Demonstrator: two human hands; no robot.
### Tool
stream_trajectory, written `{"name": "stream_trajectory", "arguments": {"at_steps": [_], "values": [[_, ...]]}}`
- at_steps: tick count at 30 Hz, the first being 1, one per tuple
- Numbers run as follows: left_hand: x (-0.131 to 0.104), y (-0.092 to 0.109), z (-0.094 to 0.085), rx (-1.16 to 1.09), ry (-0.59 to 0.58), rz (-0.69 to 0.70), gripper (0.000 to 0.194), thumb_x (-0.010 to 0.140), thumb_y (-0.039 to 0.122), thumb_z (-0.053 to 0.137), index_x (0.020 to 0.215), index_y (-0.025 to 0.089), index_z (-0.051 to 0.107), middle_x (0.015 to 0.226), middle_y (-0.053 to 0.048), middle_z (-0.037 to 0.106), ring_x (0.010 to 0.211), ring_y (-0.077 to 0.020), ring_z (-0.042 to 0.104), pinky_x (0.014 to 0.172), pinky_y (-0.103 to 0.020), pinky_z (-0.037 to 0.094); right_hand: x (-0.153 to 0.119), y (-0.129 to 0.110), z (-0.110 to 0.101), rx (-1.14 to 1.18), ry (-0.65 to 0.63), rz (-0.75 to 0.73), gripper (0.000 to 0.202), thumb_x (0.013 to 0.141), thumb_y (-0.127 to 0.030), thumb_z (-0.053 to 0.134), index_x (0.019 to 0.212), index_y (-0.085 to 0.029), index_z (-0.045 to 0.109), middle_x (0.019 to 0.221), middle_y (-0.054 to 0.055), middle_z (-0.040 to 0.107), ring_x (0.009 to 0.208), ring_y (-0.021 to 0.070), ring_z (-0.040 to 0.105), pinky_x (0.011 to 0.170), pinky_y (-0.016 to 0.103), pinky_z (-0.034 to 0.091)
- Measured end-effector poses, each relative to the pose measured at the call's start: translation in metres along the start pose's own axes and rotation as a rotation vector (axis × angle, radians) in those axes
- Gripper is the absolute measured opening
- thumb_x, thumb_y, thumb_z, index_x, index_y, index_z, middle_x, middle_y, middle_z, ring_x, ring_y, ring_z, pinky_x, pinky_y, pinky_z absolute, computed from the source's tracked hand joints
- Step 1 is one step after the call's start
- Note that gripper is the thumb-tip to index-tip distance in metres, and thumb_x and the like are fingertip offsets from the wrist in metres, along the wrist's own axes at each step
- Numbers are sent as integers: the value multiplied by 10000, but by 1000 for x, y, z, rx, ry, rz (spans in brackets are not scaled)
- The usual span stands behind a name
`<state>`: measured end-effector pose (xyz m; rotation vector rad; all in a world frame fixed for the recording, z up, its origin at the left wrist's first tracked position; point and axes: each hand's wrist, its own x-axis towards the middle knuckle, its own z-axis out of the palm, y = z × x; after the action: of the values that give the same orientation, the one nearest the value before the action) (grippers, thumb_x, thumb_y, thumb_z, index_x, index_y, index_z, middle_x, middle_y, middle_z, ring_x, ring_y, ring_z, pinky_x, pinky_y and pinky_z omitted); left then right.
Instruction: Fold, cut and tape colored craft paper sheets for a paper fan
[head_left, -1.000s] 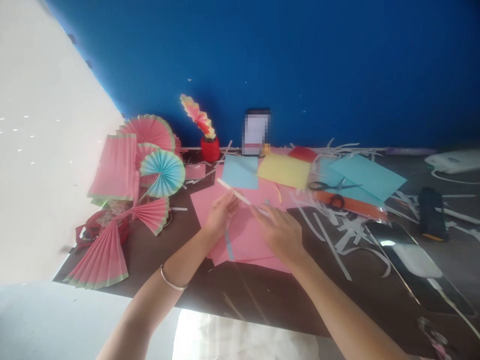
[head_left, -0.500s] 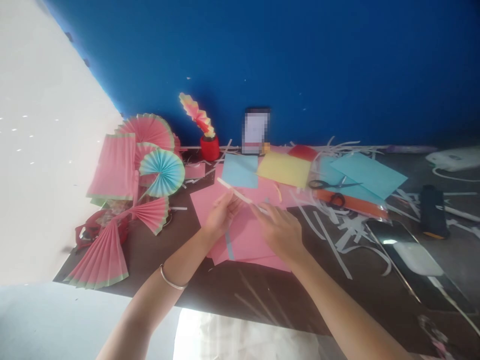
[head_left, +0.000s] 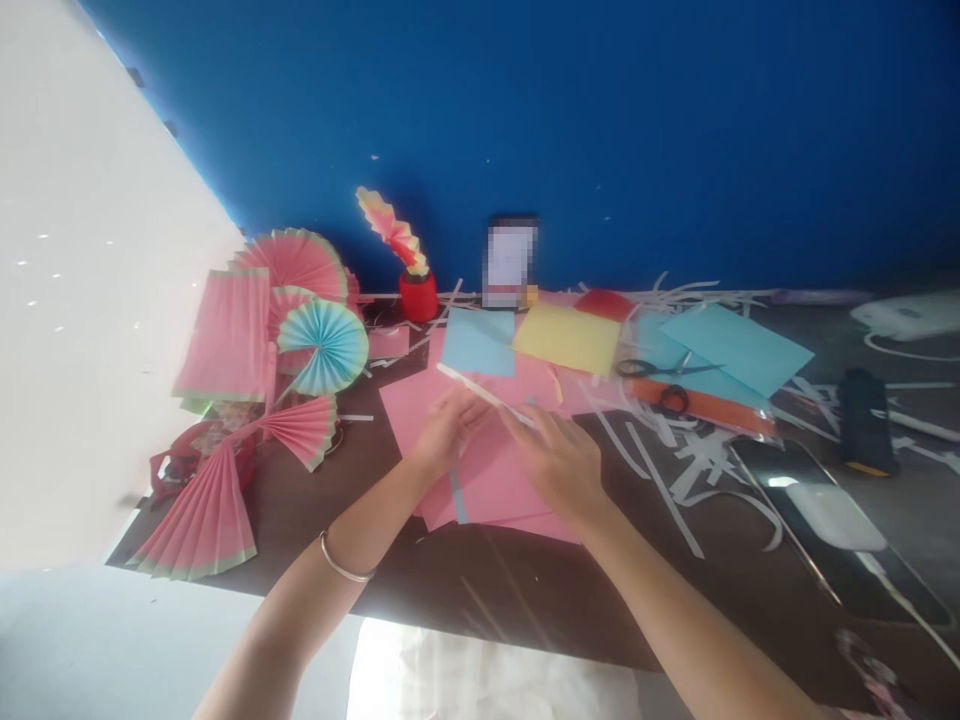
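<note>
A narrow white strip point(head_left: 480, 388), perhaps folded paper, slants between my two hands above pink paper sheets point(head_left: 495, 480). My right hand point(head_left: 562, 465) is closed on its lower right end, with the index finger lying along it. Beneath its left part, my left hand point(head_left: 444, 432) has thumb and fingers drawn together against the strip; the fingertips are partly hidden. A grey-blue strip point(head_left: 458, 495) lies on the pink sheets. Just beyond my hands are a light blue sheet point(head_left: 480, 342) and a yellow sheet point(head_left: 568, 340).
Pleated pink paper fans point(head_left: 199, 520) and a blue round fan point(head_left: 322, 345) fill the left side. A red pot point(head_left: 418, 297) stands by the wall. Scissors point(head_left: 667, 370), white paper scraps point(head_left: 705, 465), a black case point(head_left: 866, 425) and a phone point(head_left: 787, 480) lie right.
The strip's upper left end has dipped slightly, and my left fingers have shifted a little lower. My right hand stays almost in place.
</note>
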<state>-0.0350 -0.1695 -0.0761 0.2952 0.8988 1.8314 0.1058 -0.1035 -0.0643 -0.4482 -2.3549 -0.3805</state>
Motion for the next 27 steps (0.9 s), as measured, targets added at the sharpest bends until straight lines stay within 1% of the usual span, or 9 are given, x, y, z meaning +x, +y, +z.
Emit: {"name": "stream_trajectory", "arguments": {"at_steps": [2, 5, 9, 13, 19, 24, 27], "values": [[0, -2, -1, 67, -37, -12, 300, 699, 372, 703, 906, 155, 687, 982, -91, 698, 1025, -232, 618, 966, -352, 402, 0, 0, 0, 4, -8, -4, 354, 798, -6, 469, 1024, -208, 651, 891, 17, 669, 754, 114, 557, 632, 242, 349], [-1, -4, -1, 132, -29, -20, 279, 706, 353, 699, 893, 146, 699, 925, -95, 710, 993, -238, 631, 952, -370, 401, 0, 0, -1, 10, -13, -11, 360, 806, -20, 470, 1054, -215, 643, 889, 16, 669, 778, 117, 572, 647, 239, 362], [-1, -3, -1, 119, 21, 28, 271, 702, 373, 698, 866, 157, 699, 833, -71, 715, 905, -215, 657, 913, -369, 419, -1, 0, -1, 18, -19, -14, 361, 804, -26, 475, 1068, -215, 633, 911, 26, 671, 860, 128, 589, 675, 236, 381], [-1, -2, -1, 122, 53, 46, 279, 699, 401, 694, 837, 158, 693, 786, -61, 711, 843, -201, 669, 883, -360, 438, -1, 1, -1, 33, -10, -27, 356, 806, -24, 472, 1077, -202, 619, 945, 27, 679, 830, 121, 599, 699, 239, 393], [1, -1, -2, 136, 70, 82, 282, 700, 426, 684, 756, 150, 677, 762, -55, 708, 789, -182, 673, 865, -350, 457, -2, 4, 0, 33, 29, -41, 356, 797, -11, 482, 1083, -184, 606, 980, 24, 689, 861, 128, 610, 708, 241, 404], [1, 2, -1, 98, 86, 95, 288, 692, 424, 693, 791, 154, 670, 736, -40, 693, 736, -147, 662, 816, -311, 483, -2, 5, -3, 43, 39, -45, 352, 800, -12, 479, 1083, -186, 596, 987, 37, 691, 829, 125, 613, 725, 245, 404], [0, 4, 0, 77, 83, 98, 272, 692, 412, 696, 773, 155, 660, 694, -21, 676, 700, -129, 656, 780, -283, 492, -2, 7, -5, 42, 42, -39, 354, 808, -21, 478, 1092, -201, 589, 983, 36, 691, 819, 120, 610, 707, 244, 395]]}}
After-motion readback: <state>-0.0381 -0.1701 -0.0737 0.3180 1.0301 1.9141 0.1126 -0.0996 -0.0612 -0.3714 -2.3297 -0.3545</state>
